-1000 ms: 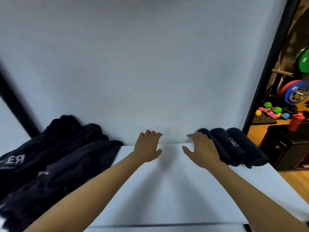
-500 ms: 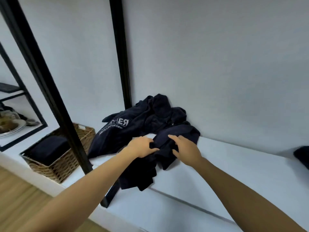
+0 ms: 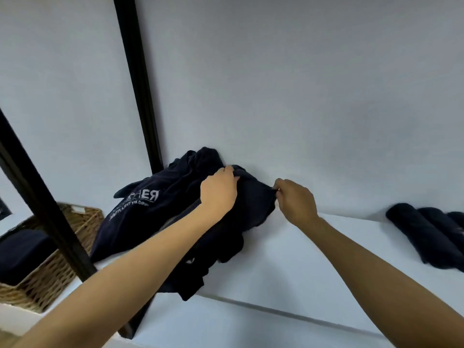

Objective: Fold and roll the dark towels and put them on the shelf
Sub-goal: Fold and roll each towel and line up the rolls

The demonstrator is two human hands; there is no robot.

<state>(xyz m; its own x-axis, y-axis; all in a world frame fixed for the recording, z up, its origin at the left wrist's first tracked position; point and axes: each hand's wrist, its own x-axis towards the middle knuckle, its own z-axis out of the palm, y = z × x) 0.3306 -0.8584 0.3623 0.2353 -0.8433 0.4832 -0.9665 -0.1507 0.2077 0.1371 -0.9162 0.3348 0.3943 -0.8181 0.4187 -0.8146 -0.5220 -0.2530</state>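
- head view: unfolded dark towel [image 3: 251, 209] is heaped on the white shelf [image 3: 313, 259] against the wall, at about 9 o'clock of frame centre.
- its top edge is gripped by left hand [image 3: 218, 192], fingers curled.
- its corner at 3 o'clock is pinched by right hand [image 3: 296, 199].
- rolled towels [image 3: 426, 232] are seen at far 3 o'clock on the shelf.
- wicker basket [image 3: 62, 247] sits at 8 o'clock, behind a black post [image 3: 50, 222].

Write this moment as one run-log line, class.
stage: picking up next towel | left hand: grips crumpled dark fabric towel | right hand: pinches its edge | done: rolled dark towels on white shelf
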